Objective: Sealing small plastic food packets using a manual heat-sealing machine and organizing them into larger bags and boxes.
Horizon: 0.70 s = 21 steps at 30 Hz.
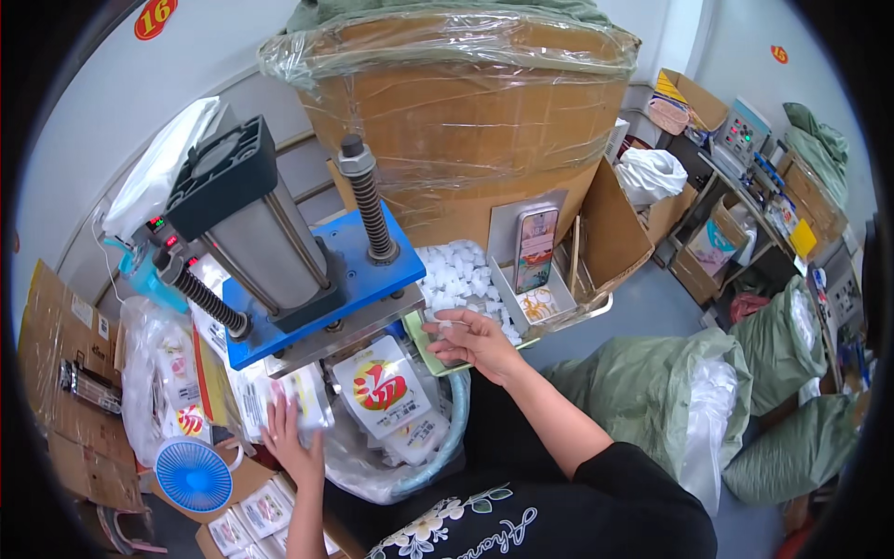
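Pinching a small white piece (445,325) in my right hand (475,343), light and stiff; left hand (293,438) flat, released, on a slippery white packet (296,396).

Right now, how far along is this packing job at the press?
Done: finished packets fill the box below. In hand: the left hand rests on a packet under the blue press; the right hand picks white pieces. Left: many pieces remain in the tray.

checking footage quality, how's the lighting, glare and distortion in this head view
Head view: bright, even light; glare streaks on the plastic wrap over the big cardboard drum; strong fisheye bending with black corners; the press, left hand and right hand look sharp, the far shelves smaller and softer.
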Available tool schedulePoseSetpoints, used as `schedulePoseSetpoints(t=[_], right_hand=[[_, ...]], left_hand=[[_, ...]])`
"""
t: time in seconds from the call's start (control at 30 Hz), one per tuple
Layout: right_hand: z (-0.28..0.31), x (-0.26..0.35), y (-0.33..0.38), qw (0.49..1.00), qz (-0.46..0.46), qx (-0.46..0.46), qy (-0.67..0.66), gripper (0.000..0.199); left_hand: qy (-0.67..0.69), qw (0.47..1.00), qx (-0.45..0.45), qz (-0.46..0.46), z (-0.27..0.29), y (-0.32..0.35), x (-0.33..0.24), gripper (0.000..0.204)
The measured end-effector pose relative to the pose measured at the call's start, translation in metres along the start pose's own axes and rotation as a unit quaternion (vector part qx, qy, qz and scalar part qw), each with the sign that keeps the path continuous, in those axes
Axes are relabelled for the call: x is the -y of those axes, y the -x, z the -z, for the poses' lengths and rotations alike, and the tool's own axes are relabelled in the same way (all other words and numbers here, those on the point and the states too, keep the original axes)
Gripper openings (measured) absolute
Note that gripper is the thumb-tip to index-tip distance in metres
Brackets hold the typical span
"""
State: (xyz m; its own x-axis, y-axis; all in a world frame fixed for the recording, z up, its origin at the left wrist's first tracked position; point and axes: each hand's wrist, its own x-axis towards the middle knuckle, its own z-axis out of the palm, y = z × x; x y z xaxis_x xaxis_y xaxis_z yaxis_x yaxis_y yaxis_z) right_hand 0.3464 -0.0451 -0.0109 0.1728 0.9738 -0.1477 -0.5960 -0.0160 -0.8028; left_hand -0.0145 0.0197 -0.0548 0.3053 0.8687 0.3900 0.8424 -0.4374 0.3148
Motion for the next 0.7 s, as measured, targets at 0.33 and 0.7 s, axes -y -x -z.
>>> schedulePoseSetpoints(t=[0.33, 0.7], right_hand=[[-0.053, -0.004, 0.016, 0.909, 0.153, 0.010, 0.388, 0.019], [-0.065, -0.042, 0.031, 0.767, 0.133, 0.245, 0.577, 0.022]], left_hand=[[0.461, 0.867, 0.059, 0.181, 0.033, 0.008, -0.056, 0.007], [0.403, 0.869, 0.241, 0.155, 0.000, 0.048, -0.057, 0.019]])
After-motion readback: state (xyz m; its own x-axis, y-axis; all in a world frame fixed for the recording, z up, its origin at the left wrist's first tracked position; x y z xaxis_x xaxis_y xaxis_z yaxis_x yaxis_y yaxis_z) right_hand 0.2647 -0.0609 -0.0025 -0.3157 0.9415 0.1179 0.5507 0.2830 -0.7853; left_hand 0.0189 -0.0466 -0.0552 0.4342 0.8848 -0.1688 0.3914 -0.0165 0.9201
